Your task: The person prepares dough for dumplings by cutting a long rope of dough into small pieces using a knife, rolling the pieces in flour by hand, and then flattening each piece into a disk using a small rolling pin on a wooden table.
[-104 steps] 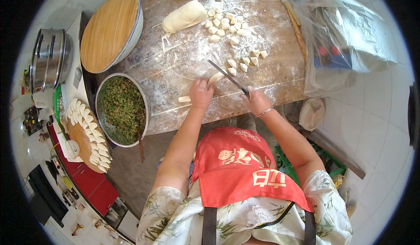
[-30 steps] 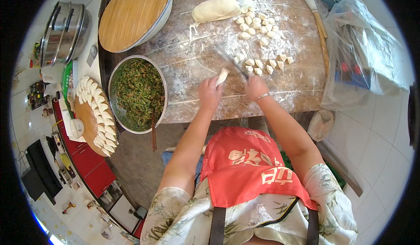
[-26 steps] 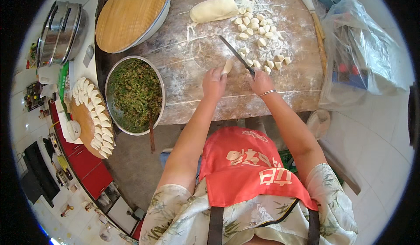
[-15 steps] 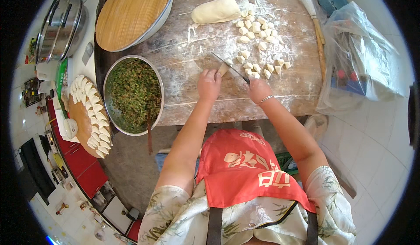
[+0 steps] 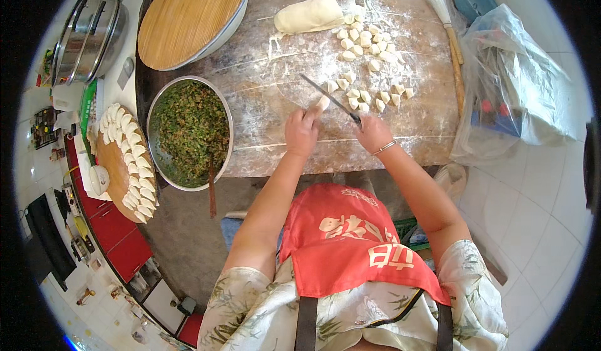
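My left hand (image 5: 303,130) is closed round a short stub of dough (image 5: 323,103), whose pale end pokes out past the fingertips. Gripped by its handle, a kitchen knife (image 5: 330,97) extends from my right hand (image 5: 374,133), its blade slanting up to the left just beyond the stub. Cut dough pieces (image 5: 365,45) lie loosely scattered on the floured wooden table (image 5: 263,119), several of them right beside the blade. Farther back rests a thick log of dough (image 5: 309,15).
Left of my hands stands a metal bowl of chopped green filling (image 5: 191,132), with a round wooden lid (image 5: 188,16) on a basin behind it. Finished dumplings (image 5: 143,172) line a round board at far left. A brush (image 5: 446,19) and a plastic-covered box (image 5: 507,94) are at right.
Another piece has come off the dough stub and lies beyond the blade. My left hand has shifted slightly, and the stub is shorter. The knife stays nearly in place.
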`<action>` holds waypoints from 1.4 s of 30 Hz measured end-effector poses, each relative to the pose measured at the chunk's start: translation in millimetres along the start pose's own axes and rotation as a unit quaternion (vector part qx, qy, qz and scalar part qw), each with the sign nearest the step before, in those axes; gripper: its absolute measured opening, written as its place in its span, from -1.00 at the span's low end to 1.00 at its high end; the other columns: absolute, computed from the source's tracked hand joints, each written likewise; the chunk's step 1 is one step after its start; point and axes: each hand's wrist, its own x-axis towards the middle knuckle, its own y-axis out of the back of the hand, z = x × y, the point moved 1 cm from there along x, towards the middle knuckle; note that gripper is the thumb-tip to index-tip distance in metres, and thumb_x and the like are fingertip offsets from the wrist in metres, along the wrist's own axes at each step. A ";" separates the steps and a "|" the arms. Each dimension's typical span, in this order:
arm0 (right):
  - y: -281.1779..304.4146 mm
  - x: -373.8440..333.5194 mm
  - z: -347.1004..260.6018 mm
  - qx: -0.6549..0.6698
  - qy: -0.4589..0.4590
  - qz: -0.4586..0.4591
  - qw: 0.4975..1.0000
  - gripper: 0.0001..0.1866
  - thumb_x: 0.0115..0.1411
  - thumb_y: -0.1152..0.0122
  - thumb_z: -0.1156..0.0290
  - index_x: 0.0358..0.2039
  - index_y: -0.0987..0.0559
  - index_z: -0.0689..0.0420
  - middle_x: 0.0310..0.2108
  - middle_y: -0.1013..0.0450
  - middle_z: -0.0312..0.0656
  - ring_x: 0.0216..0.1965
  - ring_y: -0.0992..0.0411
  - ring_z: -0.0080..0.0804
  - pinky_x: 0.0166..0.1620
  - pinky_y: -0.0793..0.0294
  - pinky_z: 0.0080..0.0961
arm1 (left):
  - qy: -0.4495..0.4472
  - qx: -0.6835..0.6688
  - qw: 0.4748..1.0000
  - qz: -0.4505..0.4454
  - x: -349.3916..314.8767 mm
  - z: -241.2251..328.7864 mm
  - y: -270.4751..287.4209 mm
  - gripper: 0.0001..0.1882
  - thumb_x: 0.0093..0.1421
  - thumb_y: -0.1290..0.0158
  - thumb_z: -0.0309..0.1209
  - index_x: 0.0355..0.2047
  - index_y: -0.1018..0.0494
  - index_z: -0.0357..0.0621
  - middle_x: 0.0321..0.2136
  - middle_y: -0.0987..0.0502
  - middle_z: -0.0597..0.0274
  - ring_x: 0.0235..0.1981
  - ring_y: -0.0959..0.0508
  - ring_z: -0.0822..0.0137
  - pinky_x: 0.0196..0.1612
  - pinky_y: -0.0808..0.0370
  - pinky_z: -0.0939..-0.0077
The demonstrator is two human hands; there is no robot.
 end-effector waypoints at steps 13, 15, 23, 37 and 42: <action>-32.9 18.8 -11.8 0.035 -0.023 0.005 0.999 -0.70 0.17 -0.09 0.25 -0.24 -0.49 0.23 -0.40 -0.51 0.13 -0.30 -0.51 0.07 -0.24 -0.50 -0.08 | 0.092 -0.047 0.993 0.057 -6.4 -16.6 5.6 -0.73 -0.05 -0.20 -0.42 -0.27 -0.53 -0.12 -0.34 -0.47 0.07 -0.23 -0.47 0.01 -0.17 -0.44 0.19; -27.2 14.2 -8.2 0.052 -0.001 0.014 0.999 -0.67 0.18 -0.08 0.19 -0.26 -0.49 0.23 -0.42 -0.50 0.15 -0.31 -0.49 0.10 -0.24 -0.49 -0.07 | 0.091 -0.031 0.993 0.070 -5.9 -20.9 9.4 -0.75 -0.04 -0.20 -0.39 -0.31 -0.55 -0.14 -0.34 -0.48 0.07 -0.24 -0.48 0.02 -0.17 -0.45 0.20; -20.3 0.5 -15.3 -0.017 0.031 -0.073 0.997 -0.58 0.22 -0.05 0.06 -0.29 -0.51 0.23 -0.44 -0.49 0.14 -0.33 -0.49 0.09 -0.23 -0.47 -0.06 | 0.111 -0.019 0.992 0.065 -8.6 -23.4 17.6 -0.76 -0.04 -0.21 -0.33 -0.34 -0.57 -0.13 -0.41 -0.48 0.09 -0.31 -0.49 0.03 -0.20 -0.46 0.21; -26.7 -3.4 -17.8 -0.015 0.069 -0.021 0.997 -0.58 0.22 -0.04 0.07 -0.38 -0.55 0.24 -0.44 -0.50 0.12 -0.33 -0.50 0.06 -0.22 -0.48 -0.10 | 0.030 -0.027 0.998 0.045 -36.7 -19.4 15.3 -0.63 -0.07 -0.18 -0.49 -0.18 -0.50 -0.04 -0.31 -0.43 0.10 -0.27 -0.46 0.03 -0.19 -0.44 0.22; -19.1 -16.7 -24.8 -0.003 0.054 -0.061 0.997 -0.60 0.20 -0.09 0.10 -0.38 -0.52 0.25 -0.44 -0.49 0.15 -0.35 -0.48 0.13 -0.26 -0.45 -0.04 | 0.029 -0.029 0.998 0.046 -38.3 -20.5 13.9 -0.64 -0.09 -0.19 -0.50 -0.21 -0.48 -0.06 -0.31 -0.43 0.07 -0.26 -0.45 0.00 -0.19 -0.44 0.20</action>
